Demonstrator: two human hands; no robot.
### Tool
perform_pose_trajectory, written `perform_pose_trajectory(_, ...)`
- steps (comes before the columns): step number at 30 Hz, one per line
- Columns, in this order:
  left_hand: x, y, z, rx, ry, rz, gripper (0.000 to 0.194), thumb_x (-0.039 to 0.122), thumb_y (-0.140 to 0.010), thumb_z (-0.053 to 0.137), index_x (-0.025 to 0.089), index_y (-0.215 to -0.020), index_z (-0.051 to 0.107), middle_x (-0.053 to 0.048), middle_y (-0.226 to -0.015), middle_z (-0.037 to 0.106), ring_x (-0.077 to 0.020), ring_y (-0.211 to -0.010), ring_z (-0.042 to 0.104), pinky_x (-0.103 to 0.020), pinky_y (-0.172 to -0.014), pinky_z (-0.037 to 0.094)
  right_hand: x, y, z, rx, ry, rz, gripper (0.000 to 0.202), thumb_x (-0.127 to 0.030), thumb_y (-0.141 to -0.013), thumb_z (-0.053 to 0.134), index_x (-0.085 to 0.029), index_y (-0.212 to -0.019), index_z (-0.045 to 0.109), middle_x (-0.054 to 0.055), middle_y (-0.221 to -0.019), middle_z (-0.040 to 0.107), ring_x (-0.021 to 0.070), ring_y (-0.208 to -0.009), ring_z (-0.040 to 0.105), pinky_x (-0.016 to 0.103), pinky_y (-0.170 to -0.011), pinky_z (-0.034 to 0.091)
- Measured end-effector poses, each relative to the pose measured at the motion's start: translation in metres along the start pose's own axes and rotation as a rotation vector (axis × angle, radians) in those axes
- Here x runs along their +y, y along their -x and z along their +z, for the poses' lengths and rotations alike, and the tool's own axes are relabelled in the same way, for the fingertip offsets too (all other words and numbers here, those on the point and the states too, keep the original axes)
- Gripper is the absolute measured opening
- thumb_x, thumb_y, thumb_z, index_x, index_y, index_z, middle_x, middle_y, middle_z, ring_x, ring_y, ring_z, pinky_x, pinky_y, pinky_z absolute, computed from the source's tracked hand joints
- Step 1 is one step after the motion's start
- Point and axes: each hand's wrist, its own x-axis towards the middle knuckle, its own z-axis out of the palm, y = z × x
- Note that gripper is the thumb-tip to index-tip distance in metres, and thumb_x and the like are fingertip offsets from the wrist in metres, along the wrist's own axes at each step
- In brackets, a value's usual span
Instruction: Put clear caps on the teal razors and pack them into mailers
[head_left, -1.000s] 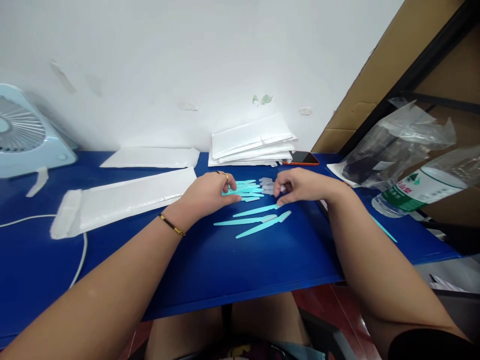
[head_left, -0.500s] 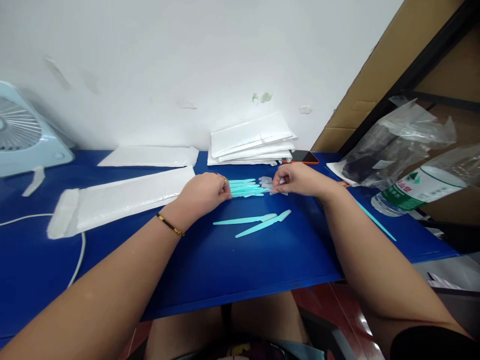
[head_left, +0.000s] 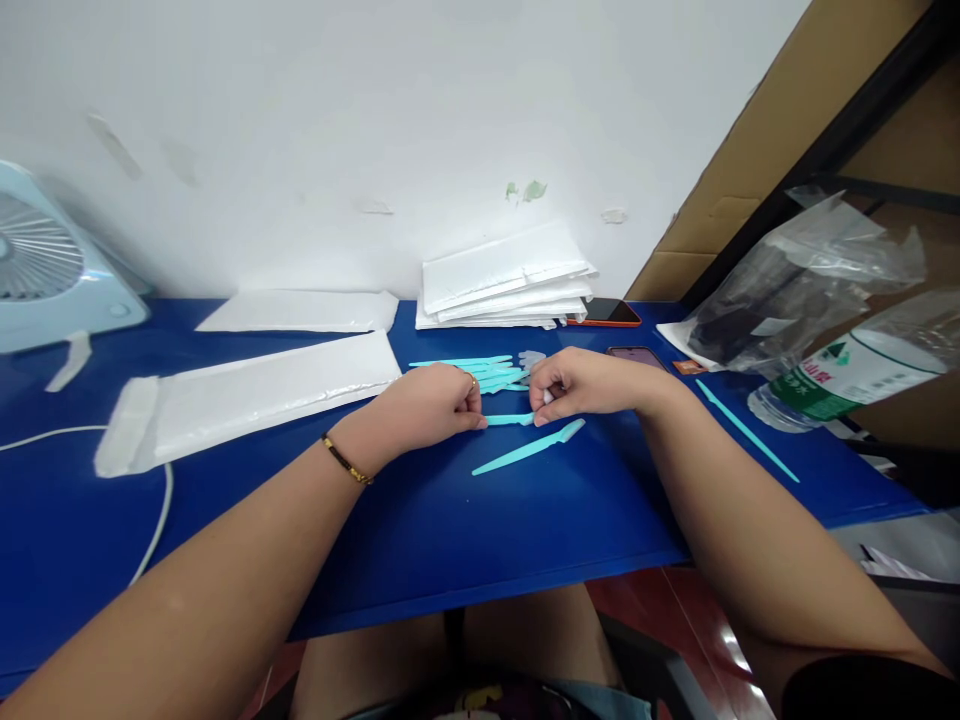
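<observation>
A turquoise eyebrow razor [head_left: 508, 420] stretches between my two hands, low over the blue table [head_left: 465, 540]. My left hand [head_left: 435, 402] is closed, pinching its left end. My right hand [head_left: 574, 382] is closed at its other end, where the pale cap sits. Just behind them lies a pile of similar razors [head_left: 499, 378], partly covered by my left hand, with clear caps [head_left: 532, 359] towards the right. One more loose razor [head_left: 525, 450] rests at a slant in front of my hands.
White padded mailers [head_left: 502, 275] are stacked against the wall, with another mailer [head_left: 255, 395] at left. A phone [head_left: 611, 313], a plastic bottle [head_left: 847, 370], a clear bag [head_left: 787, 280] and a stray razor [head_left: 750, 430] lie at right. A fan [head_left: 52, 260] stands far left.
Both hands have come nearer to me from the pile. They now hold one of the two razors that lay in front, lifted or shifted back slightly.
</observation>
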Motion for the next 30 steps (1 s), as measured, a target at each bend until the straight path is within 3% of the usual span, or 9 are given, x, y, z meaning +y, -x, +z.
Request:
perform_pose_trajectory(8, -0.020, -0.005, -0.003, 0.112, -0.059, -0.111, 0.027, 0.046, -0.073, 0.053, 0.021, -0.077, 0.062, -0.001, -0.075, 0.063, -0.0151, -0.065, 0.055, -0.024, -0.051, 0.033, 0.011, 0.014, -0.015, 0.244, 0.028, 0.233, 0.041, -0.053, -0.066, 0.062, -0.018, -0.086, 0.067, 0.003, -0.072, 0.062, 0.0133, -0.061, 0.051, 0.024, -0.055, 0.033)
perform_pose_trajectory(10, -0.014, -0.004, -0.003, 0.133, -0.042, -0.089, 0.031, 0.049, -0.072, 0.054, 0.021, -0.084, 0.061, -0.001, -0.080, 0.063, -0.0157, -0.068, 0.055, -0.023, -0.052, 0.034, 0.010, 0.019, -0.017, 0.162, 0.014, 0.221, 0.043, -0.053, -0.062, 0.065, -0.019, -0.088, 0.067, 0.002, -0.072, 0.061, 0.0133, -0.061, 0.050, 0.024, -0.055, 0.033)
perform_pose_trajectory(14, 0.005, 0.002, -0.001, 0.121, -0.008, 0.013, 0.036, 0.054, -0.074, 0.052, 0.021, -0.085, 0.061, -0.002, -0.082, 0.062, -0.0160, -0.070, 0.055, -0.024, -0.053, 0.034, 0.006, 0.020, -0.015, -0.122, 0.010, 0.141, 0.038, -0.048, -0.058, 0.070, -0.019, -0.082, 0.067, 0.001, -0.073, 0.061, 0.0136, -0.062, 0.051, 0.024, -0.055, 0.033)
perform_pose_trajectory(17, 0.014, 0.003, 0.004, 0.080, -0.019, 0.075, 0.036, 0.056, -0.073, 0.052, 0.022, -0.084, 0.061, -0.001, -0.078, 0.062, -0.0160, -0.069, 0.055, -0.024, -0.054, 0.033, 0.004, 0.012, -0.009, -0.154, 0.027, 0.110, 0.031, -0.044, -0.063, 0.068, -0.017, -0.078, 0.066, 0.001, -0.072, 0.059, 0.0128, -0.061, 0.050, 0.023, -0.055, 0.034)
perform_pose_trajectory(25, 0.004, 0.000, 0.009, 0.044, -0.077, 0.059, 0.022, 0.042, -0.079, 0.051, 0.023, -0.077, 0.062, -0.001, -0.075, 0.063, -0.0158, -0.068, 0.054, -0.025, -0.053, 0.032, -0.001, 0.002, -0.001, -0.030, 0.034, 0.006, 0.026, -0.041, -0.071, 0.062, -0.016, -0.079, 0.064, 0.003, -0.074, 0.058, 0.0129, -0.064, 0.049, 0.024, -0.057, 0.034)
perform_pose_trajectory(30, -0.004, 0.000, 0.001, 0.076, -0.098, -0.015, 0.027, 0.045, -0.079, 0.049, 0.022, -0.085, 0.063, -0.003, -0.085, 0.063, -0.0181, -0.075, 0.057, -0.026, -0.062, 0.040, 0.012, 0.012, -0.010, 0.178, 0.068, 0.139, 0.036, -0.050, -0.069, 0.062, -0.017, -0.084, 0.065, 0.004, -0.082, 0.061, 0.0154, -0.069, 0.053, 0.026, -0.061, 0.038)
